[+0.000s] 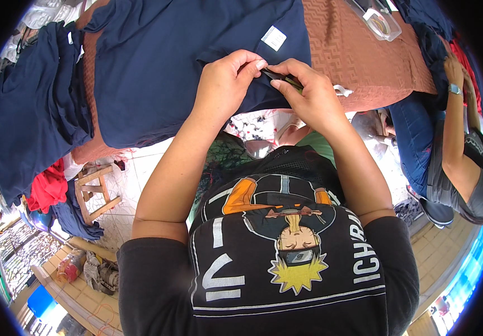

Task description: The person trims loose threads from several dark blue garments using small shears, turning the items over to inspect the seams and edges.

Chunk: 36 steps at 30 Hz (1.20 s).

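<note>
A navy garment (163, 61) lies spread over a covered table, with a white label (274, 38) on it just beyond my hands. My left hand (236, 73) is closed in a pinch above the garment's near edge. What sits between its fingertips is too small to make out; it could be fabric or thread. Beside it, my right hand (311, 89) grips small dark snips (286, 78), mostly hidden by the fingers. Their tip points toward my left fingertips and nearly meets them.
A brown patterned cloth (359, 61) covers the table. More navy garments (42, 106) hang over its left end. A clear plastic container (377, 19) sits at the far right. Another person's arm (455, 123) works over dark and red cloth at right. A wooden stool (93, 193) stands at lower left.
</note>
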### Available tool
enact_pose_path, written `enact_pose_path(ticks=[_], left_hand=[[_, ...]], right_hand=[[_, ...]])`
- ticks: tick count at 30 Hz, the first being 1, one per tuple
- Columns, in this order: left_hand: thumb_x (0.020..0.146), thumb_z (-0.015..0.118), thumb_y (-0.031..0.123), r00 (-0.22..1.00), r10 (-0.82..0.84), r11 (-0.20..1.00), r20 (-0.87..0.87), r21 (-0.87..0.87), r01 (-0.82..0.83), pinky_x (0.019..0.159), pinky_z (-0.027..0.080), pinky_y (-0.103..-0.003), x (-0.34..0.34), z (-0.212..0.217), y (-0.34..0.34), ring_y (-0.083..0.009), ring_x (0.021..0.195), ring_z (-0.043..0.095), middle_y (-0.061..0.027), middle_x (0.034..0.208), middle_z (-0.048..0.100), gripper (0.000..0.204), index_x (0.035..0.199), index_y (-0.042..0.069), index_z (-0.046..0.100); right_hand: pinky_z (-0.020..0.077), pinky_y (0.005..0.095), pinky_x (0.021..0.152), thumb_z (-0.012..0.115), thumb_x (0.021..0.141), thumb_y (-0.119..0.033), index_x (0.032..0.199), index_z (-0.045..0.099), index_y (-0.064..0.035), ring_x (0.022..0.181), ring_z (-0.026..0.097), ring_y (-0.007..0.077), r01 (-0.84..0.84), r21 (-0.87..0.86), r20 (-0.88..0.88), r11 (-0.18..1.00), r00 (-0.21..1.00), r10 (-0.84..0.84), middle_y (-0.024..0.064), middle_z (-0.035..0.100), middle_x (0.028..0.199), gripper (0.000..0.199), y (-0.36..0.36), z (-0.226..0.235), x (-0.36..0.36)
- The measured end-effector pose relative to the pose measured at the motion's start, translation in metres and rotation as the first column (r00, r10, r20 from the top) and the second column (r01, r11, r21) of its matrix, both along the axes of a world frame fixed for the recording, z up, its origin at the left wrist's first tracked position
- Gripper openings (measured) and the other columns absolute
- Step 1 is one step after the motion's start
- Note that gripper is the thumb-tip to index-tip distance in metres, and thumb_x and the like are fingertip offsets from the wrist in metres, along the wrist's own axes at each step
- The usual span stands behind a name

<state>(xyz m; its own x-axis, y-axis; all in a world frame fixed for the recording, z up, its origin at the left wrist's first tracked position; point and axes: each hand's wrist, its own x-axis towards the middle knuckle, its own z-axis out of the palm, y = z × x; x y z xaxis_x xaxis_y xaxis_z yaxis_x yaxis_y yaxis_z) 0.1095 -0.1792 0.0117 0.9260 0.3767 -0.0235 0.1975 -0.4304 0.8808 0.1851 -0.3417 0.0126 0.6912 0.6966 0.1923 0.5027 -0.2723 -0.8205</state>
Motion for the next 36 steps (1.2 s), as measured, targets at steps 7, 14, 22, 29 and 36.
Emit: enact_pose_path(ticks=[7, 14, 22, 29, 36], left_hand=[[0.095, 0.058, 0.027, 0.912, -0.331, 0.94, 0.242, -0.004, 0.342, 0.078, 0.048, -0.027, -0.009, 0.023, 0.017, -0.0168, 0.086, 0.063, -0.012, 0.089, 0.067, 0.029, 0.086, 0.002, 0.07], [0.099, 0.05, 0.032, 0.892, -0.257, 0.923, 0.373, -0.18, 0.341, 0.069, 0.043, -0.025, -0.041, 0.079, 0.055, -0.0125, 0.074, 0.054, -0.0105, 0.083, 0.063, 0.043, 0.069, 0.002, 0.059], [0.074, 0.078, 0.016, 0.97, -0.14, 0.856, 0.2, 0.517, 0.017, 0.086, 0.051, -0.033, -0.029, 0.004, 0.006, -0.0234, 0.099, 0.064, -0.0068, 0.11, 0.066, 0.035, 0.106, 0.005, 0.068], [0.071, 0.079, 0.016, 0.966, -0.084, 0.79, 0.245, 0.608, -0.086, 0.082, 0.052, -0.032, -0.031, -0.009, 0.004, -0.0223, 0.096, 0.064, -0.0035, 0.109, 0.067, 0.035, 0.104, 0.006, 0.07], [0.073, 0.077, 0.01, 0.948, -0.162, 0.835, 0.272, 0.551, -0.015, 0.075, 0.054, -0.031, -0.026, -0.01, 0.015, -0.0212, 0.087, 0.067, -0.0038, 0.102, 0.069, 0.021, 0.093, 0.003, 0.072]], right_hand=[[0.0511, 0.0398, 0.074, 0.066, 0.083, -0.013, 0.102, 0.064, -0.0066, 0.087, 0.065, 0.0344, 0.011, -0.198, 0.234, 0.98, 0.971, 0.036, 0.0131, 0.067, 0.096, 0.02, -0.001, 0.009, 0.003], [0.052, 0.0371, 0.074, 0.067, 0.085, -0.009, 0.102, 0.064, -0.0048, 0.086, 0.069, 0.0292, 0.095, 0.018, 0.067, 0.995, 0.993, -0.096, 0.0145, 0.07, 0.092, 0.018, -0.008, 0.031, 0.012], [0.0512, 0.0338, 0.077, 0.064, 0.087, -0.007, 0.101, 0.063, -0.0021, 0.086, 0.068, 0.0248, 0.021, 0.114, -0.17, 0.993, 0.985, -0.001, 0.0131, 0.07, 0.091, 0.015, 0.015, -0.01, -0.005], [0.0513, 0.0342, 0.08, 0.064, 0.087, -0.008, 0.101, 0.064, -0.0022, 0.088, 0.068, 0.0249, 0.016, 0.087, -0.208, 0.996, 0.978, 0.003, 0.0128, 0.07, 0.092, 0.015, 0.015, -0.009, -0.005], [0.0511, 0.0343, 0.08, 0.064, 0.087, -0.01, 0.101, 0.064, -0.003, 0.089, 0.068, 0.025, 0.015, 0.065, -0.225, 0.998, 0.974, 0.0, 0.0125, 0.07, 0.093, 0.016, 0.014, -0.007, -0.004]])
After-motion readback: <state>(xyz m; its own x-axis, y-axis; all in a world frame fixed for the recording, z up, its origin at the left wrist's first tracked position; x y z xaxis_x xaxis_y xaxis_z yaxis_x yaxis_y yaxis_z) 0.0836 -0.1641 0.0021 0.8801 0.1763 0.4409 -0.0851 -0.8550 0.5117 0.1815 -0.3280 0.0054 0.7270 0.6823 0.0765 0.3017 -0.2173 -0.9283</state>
